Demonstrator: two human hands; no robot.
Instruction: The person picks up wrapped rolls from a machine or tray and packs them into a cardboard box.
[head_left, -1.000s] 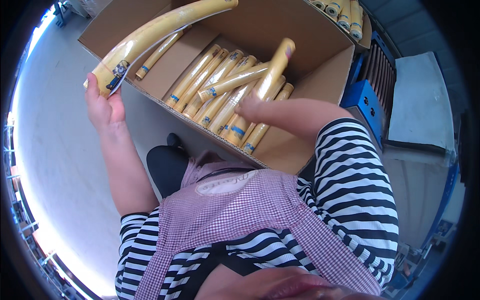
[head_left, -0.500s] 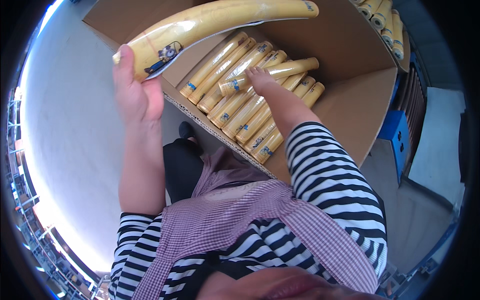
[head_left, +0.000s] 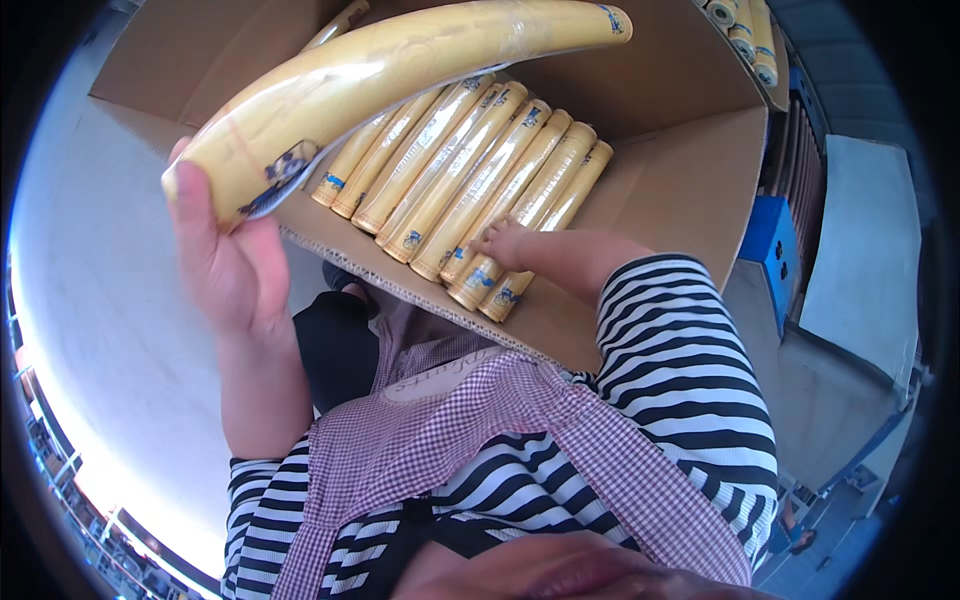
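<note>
My left hand [head_left: 235, 262] is closed round the lower end of a long yellow roll [head_left: 390, 82] in shiny clear wrap. The roll, with a small dark printed figure near that end, slants up over the cardboard box [head_left: 690, 195] and looks curved in this wide picture. Inside the box lie several similar yellow rolls [head_left: 465, 195] side by side. My right hand [head_left: 508, 245] rests on the near right part of this row, fingers apart on top of the rolls; its fingertips touch them. The raised roll hides part of the box's far side.
More yellow rolls [head_left: 742, 35] stick out of another box at the far right. Beside the box stand a blue panel [head_left: 770, 235] with dark holes and a pale flat board [head_left: 860, 250]. The box's near edge [head_left: 400, 290] runs close to my apron.
The roll lying crosswise under my right hand now lies lined up with the row, and that hand has moved nearer. The raised roll has come closer, its lower end moving left and down.
</note>
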